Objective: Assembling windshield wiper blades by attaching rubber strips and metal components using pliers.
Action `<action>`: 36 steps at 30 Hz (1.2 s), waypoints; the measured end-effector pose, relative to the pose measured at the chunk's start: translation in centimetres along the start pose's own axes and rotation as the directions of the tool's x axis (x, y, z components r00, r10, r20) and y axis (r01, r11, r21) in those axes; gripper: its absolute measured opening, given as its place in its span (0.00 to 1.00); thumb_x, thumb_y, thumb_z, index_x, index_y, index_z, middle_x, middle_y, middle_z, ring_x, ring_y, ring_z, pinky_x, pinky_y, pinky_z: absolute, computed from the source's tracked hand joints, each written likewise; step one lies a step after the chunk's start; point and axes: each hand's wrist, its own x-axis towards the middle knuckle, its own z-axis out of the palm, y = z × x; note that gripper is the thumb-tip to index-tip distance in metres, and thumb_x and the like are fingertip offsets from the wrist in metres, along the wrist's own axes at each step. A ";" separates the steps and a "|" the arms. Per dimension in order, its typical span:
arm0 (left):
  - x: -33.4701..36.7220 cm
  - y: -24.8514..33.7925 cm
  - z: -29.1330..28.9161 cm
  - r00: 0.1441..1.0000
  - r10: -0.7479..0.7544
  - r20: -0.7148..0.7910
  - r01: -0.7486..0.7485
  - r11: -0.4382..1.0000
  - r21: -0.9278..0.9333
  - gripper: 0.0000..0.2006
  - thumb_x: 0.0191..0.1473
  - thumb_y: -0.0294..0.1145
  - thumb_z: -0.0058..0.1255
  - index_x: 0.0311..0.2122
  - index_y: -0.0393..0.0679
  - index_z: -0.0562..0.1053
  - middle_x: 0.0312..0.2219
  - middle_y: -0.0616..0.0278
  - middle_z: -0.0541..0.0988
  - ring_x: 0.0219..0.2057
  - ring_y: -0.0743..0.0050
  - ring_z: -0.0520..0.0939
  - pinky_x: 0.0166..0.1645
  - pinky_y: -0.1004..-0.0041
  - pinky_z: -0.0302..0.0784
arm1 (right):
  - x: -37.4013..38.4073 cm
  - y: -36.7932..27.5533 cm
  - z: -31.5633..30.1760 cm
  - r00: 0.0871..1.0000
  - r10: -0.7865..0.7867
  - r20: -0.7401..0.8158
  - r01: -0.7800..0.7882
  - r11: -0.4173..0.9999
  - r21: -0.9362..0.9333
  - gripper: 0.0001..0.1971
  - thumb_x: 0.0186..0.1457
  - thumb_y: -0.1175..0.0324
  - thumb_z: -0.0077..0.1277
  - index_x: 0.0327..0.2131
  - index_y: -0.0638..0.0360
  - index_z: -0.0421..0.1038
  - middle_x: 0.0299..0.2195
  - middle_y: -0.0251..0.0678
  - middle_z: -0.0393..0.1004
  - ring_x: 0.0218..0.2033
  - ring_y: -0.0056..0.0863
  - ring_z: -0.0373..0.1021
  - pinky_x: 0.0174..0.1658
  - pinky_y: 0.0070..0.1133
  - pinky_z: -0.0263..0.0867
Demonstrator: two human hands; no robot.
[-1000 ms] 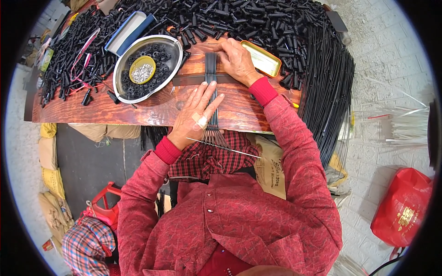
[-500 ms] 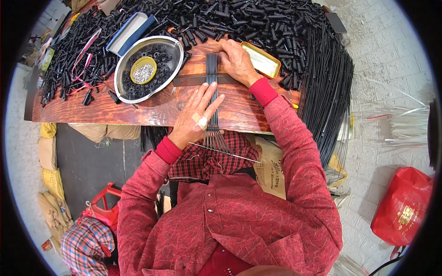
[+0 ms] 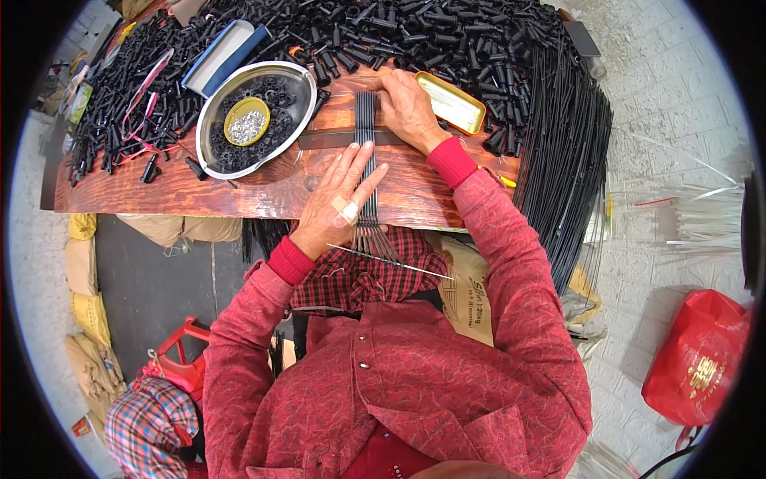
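Running lengthwise toward the person's body, a flat row of thin black rods [image 3: 365,116] lies on the wooden bench [image 3: 271,191], across a dark flat bar [image 3: 327,139]. Its near ends fan out past the bench edge, where a slim metal rod [image 3: 399,264] slants across them above checked cloth [image 3: 319,289].

The left hand [image 3: 339,191] lies palm down with its fingers extended and moderately spread, the fingertips resting on the row just on the near side of the bar. A pale plaster [image 3: 345,209] sits on the back of this hand. The right hand [image 3: 408,108] is bent at the knuckles, fingers curled in at the row's far right edge; whether they pinch a rod cannot be told. Both forearms reach forward from the lower edge, angled inward, so the row passes between the two hands.

Left of the row stands a metal bowl [image 3: 302,108] of small black parts, holding a yellow dish [image 3: 249,101] of silvery bits. An orange-rimmed tin [image 3: 451,104] sits beside the right hand. Black plastic fittings [image 3: 431,28] heap along the far side.
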 end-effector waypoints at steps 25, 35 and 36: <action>-0.1 -0.4 0.3 0.999 -0.001 0.035 -0.002 0.997 0.076 0.45 0.44 0.56 0.61 0.66 0.49 0.59 0.67 0.46 0.52 0.67 0.42 0.56 0.69 0.51 0.52 | 0.3 0.3 0.3 0.999 -0.009 0.038 0.007 0.999 0.051 0.08 0.50 0.81 0.50 0.36 0.61 0.71 0.32 0.43 0.70 0.37 0.46 0.70 0.41 0.34 0.67; -0.1 -0.2 0.2 1.000 0.004 0.017 -0.005 0.997 0.078 0.44 0.44 0.57 0.61 0.64 0.48 0.61 0.67 0.45 0.54 0.65 0.41 0.58 0.68 0.51 0.55 | 0.4 -0.6 0.3 0.998 -0.031 0.051 0.035 0.996 -0.084 0.08 0.49 0.82 0.48 0.35 0.63 0.68 0.33 0.46 0.68 0.37 0.49 0.67 0.41 0.36 0.65; -0.1 -0.2 0.2 1.000 0.006 0.020 -0.007 0.997 0.078 0.44 0.44 0.57 0.61 0.64 0.48 0.62 0.67 0.45 0.54 0.65 0.40 0.58 0.68 0.51 0.55 | 0.4 -0.7 0.3 0.998 -0.020 0.053 0.026 0.994 -0.105 0.07 0.49 0.82 0.48 0.34 0.64 0.67 0.33 0.46 0.68 0.37 0.50 0.67 0.41 0.36 0.65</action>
